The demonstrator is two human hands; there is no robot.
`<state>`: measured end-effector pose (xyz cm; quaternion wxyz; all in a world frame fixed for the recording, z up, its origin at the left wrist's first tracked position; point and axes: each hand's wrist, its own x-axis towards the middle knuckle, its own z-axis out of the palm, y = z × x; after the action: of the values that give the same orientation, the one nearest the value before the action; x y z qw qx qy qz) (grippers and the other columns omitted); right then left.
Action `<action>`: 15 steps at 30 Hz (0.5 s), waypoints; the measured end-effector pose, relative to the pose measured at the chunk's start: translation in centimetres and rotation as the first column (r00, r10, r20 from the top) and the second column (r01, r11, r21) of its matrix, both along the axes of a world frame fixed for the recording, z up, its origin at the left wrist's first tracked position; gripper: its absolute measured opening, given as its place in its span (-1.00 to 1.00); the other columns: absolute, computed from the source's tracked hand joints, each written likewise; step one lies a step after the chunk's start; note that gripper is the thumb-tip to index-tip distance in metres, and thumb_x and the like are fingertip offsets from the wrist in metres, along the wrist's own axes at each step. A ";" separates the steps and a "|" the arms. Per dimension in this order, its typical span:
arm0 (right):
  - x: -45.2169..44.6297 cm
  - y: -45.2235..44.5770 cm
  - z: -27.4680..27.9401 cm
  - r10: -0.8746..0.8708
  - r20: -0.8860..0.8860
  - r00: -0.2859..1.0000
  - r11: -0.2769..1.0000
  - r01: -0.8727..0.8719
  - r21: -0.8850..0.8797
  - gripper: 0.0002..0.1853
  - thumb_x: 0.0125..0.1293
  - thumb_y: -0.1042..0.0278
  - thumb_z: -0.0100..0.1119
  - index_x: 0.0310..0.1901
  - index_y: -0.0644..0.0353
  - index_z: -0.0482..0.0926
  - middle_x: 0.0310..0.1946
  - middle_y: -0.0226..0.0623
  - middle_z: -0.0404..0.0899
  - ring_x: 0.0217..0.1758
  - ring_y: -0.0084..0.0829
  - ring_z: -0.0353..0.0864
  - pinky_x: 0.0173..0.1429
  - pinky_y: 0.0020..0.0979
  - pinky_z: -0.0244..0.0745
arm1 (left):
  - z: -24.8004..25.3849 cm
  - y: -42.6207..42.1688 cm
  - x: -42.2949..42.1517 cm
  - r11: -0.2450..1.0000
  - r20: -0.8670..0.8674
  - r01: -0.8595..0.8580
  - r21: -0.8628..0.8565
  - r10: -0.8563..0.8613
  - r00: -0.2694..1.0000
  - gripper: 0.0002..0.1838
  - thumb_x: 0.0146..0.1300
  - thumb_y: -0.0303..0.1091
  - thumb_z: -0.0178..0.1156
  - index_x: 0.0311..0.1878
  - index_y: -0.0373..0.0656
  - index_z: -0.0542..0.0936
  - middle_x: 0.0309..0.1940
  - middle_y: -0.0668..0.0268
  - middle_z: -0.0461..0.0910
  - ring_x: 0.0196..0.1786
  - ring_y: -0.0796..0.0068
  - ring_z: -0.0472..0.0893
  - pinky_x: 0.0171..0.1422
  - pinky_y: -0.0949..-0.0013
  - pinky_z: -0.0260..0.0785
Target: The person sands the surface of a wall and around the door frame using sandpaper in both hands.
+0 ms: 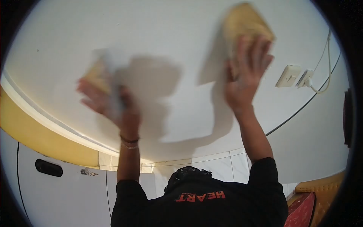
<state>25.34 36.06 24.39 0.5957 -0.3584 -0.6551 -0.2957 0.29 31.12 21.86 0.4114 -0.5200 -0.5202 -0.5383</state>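
My right hand [247,72] is raised against a white wall [181,34]. Its fingers lie over a yellowish cloth [245,22], which looks folded and sticks out past the fingertips. On the other side, my left hand [109,102], with bands at the wrist, is smeared by motion. It holds a second yellow cloth [97,75], with a pale grey blurred part beside it. The thumb is toward the middle, and the exact grip is hard to make out. Both hands cast dark shadows on the wall.
A wall switch [288,76] and a socket with a plug [307,78] are right of my right hand, with a white cable [328,68] hanging there. A grey cabinet door [68,193] with keys [89,172] stands lower left. Red and tan padded furniture [302,210] is lower right.
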 end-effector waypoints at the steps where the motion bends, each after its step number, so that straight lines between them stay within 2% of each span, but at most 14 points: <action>1: -1.6 -0.8 -0.1 -0.006 0.137 0.991 0.999 0.011 -0.033 -0.27 -0.08 0.34 0.15 0.26 -0.16 0.30 0.36 -0.12 0.06 0.43 -0.02 -0.06 0.38 0.13 -0.56 | -0.8 -0.2 0.5 0.993 -0.150 -0.081 -0.086 0.067 0.986 -0.43 0.36 -0.09 -0.26 0.34 -0.23 0.13 0.37 -0.14 -0.14 0.44 -0.05 -0.15 0.43 -0.01 -0.53; 2: -2.7 -1.5 -0.7 -0.012 0.310 0.951 0.997 0.036 -0.072 -0.26 -0.16 0.35 0.18 0.21 -0.25 0.37 0.33 -0.19 0.13 0.43 -0.09 -0.02 0.40 0.13 -0.54 | -0.8 0.2 0.1 0.999 -0.037 0.037 0.008 -0.037 0.999 -0.43 0.36 -0.12 -0.24 0.30 -0.33 0.14 0.34 -0.17 -0.06 0.42 -0.02 -0.06 0.43 0.03 -0.41; 3: -3.3 -1.2 -1.4 -0.036 0.376 0.926 0.999 0.022 0.040 -0.30 -0.17 0.33 0.20 0.16 -0.32 0.42 0.32 -0.24 0.18 0.41 -0.15 0.06 0.40 0.13 -0.50 | -0.8 0.7 -0.6 0.983 0.059 0.146 0.116 -0.153 0.986 -0.43 0.36 -0.16 -0.23 0.27 -0.43 0.15 0.32 -0.19 0.02 0.40 0.01 0.03 0.44 0.07 -0.29; 4: -2.4 -1.2 -0.9 -0.042 0.402 0.915 0.999 0.044 0.003 -0.31 -0.16 0.31 0.21 0.16 -0.33 0.42 0.32 -0.25 0.18 0.40 -0.15 0.08 0.40 0.12 -0.46 | -2.5 1.0 -3.6 0.973 0.346 0.211 0.093 -0.231 0.910 -0.45 0.36 -0.20 -0.20 0.24 -0.49 0.16 0.27 -0.20 0.10 0.35 0.04 0.13 0.41 0.12 -0.16; 5: -1.1 -1.4 0.4 -0.046 0.434 0.900 0.997 0.066 -0.031 -0.32 -0.16 0.28 0.22 0.15 -0.34 0.43 0.32 -0.25 0.18 0.39 -0.16 0.10 0.40 0.11 -0.41 | -3.9 1.2 -6.4 0.955 0.605 0.280 0.097 -0.280 0.745 -0.46 0.36 -0.25 -0.17 0.21 -0.56 0.16 0.23 -0.21 0.18 0.31 0.08 0.23 0.38 0.18 -0.04; 6: -0.7 -1.2 1.8 -0.070 0.293 0.953 0.997 0.072 0.006 -0.32 -0.13 0.22 0.24 0.17 -0.39 0.41 0.33 -0.24 0.15 0.39 -0.13 0.11 0.36 0.16 -0.29 | 1.8 -1.9 -3.1 0.870 0.839 0.401 0.286 -0.430 0.334 -0.50 0.35 -0.32 -0.12 0.20 -0.55 0.17 0.15 -0.18 0.28 0.19 0.10 0.35 0.30 0.21 0.12; 7: 0.1 -0.5 3.3 -0.098 0.199 0.975 0.995 0.091 0.046 -0.30 -0.13 0.24 0.25 0.18 -0.40 0.40 0.35 -0.24 0.12 0.40 -0.13 0.08 0.31 0.20 -0.20 | 1.2 -1.5 -3.3 0.873 0.838 0.390 0.292 -0.431 0.336 -0.50 0.35 -0.32 -0.12 0.20 -0.55 0.17 0.15 -0.18 0.28 0.19 0.10 0.35 0.30 0.21 0.12; 9: -0.3 0.6 5.2 -0.042 0.072 0.996 0.983 0.028 0.181 -0.25 -0.19 0.34 0.25 0.18 -0.41 0.40 0.36 -0.24 0.10 0.42 -0.13 0.04 0.33 0.19 -0.24 | -1.7 0.7 -4.7 0.964 0.504 0.172 0.202 -0.253 0.826 -0.46 0.34 -0.30 -0.11 0.23 -0.54 0.13 0.25 -0.19 0.14 0.33 0.06 0.14 0.38 0.21 -0.07; 10: -2.0 -0.4 4.9 -0.074 0.194 0.978 0.993 0.055 0.100 -0.32 -0.09 0.35 0.19 0.18 -0.36 0.39 0.35 -0.24 0.11 0.43 -0.15 0.01 0.38 0.12 -0.34 | -2.4 1.1 -4.9 0.978 0.273 0.042 0.207 -0.099 0.957 -0.44 0.33 -0.29 -0.10 0.25 -0.54 0.11 0.30 -0.19 0.06 0.40 0.04 0.03 0.42 0.21 -0.17; 11: -4.0 -1.6 4.3 -0.096 0.317 0.944 0.995 0.093 0.022 -0.38 0.01 0.36 0.13 0.19 -0.32 0.39 0.34 -0.23 0.12 0.44 -0.16 -0.02 0.42 0.05 -0.44 | -1.8 0.6 -2.4 0.964 0.102 0.165 0.207 -0.189 0.977 -0.40 0.33 -0.29 -0.10 0.29 -0.51 0.03 0.35 -0.17 -0.06 0.45 0.04 -0.17 0.45 0.24 -0.32; 12: -5.1 -1.5 3.3 -0.007 0.499 0.866 1.000 -0.002 0.018 -0.35 -0.07 0.37 0.14 0.16 -0.38 0.41 0.31 -0.26 0.19 0.42 -0.25 0.04 0.43 0.06 -0.42 | -1.4 -0.4 -2.0 0.997 0.090 0.016 0.078 -0.023 0.996 -0.39 0.33 -0.24 -0.10 0.28 -0.51 0.05 0.33 -0.14 0.02 0.42 0.06 -0.05 0.43 0.23 -0.23; 13: -6.2 -0.7 2.3 -0.014 0.560 0.828 0.988 -0.075 0.135 -0.35 -0.11 0.36 0.18 0.12 -0.44 0.43 0.29 -0.28 0.23 0.40 -0.32 0.11 0.43 0.08 -0.42 | -1.3 -1.0 -1.9 0.990 0.058 -0.136 -0.048 0.138 0.989 -0.39 0.34 -0.20 -0.09 0.27 -0.50 0.08 0.30 -0.11 0.10 0.39 0.09 0.07 0.41 0.23 -0.14; 14: -5.9 -1.1 3.4 0.019 0.575 0.818 0.994 -0.077 0.077 -0.38 -0.07 0.35 0.18 0.12 -0.41 0.44 0.28 -0.27 0.24 0.40 -0.30 0.10 0.43 0.07 -0.38 | -2.1 -0.3 -3.1 0.991 0.333 0.103 0.085 -0.125 0.934 -0.40 0.34 -0.16 -0.08 0.24 -0.51 0.14 0.26 -0.08 0.18 0.30 0.13 0.19 0.36 0.24 -0.04; 15: -5.3 -1.8 5.0 0.054 0.590 0.806 0.997 -0.079 0.017 -0.41 -0.04 0.33 0.19 0.12 -0.39 0.45 0.28 -0.26 0.24 0.40 -0.28 0.10 0.42 0.05 -0.35 | -3.2 0.5 -5.1 0.918 0.537 0.287 0.274 -0.394 0.746 -0.40 0.34 -0.13 -0.06 0.21 -0.51 0.20 0.21 -0.06 0.26 0.22 0.17 0.30 0.31 0.25 0.06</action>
<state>20.05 34.24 29.39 0.3807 -0.2136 -0.8134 -0.3845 -4.85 31.61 18.69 0.1704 -0.3785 -0.4677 -0.7804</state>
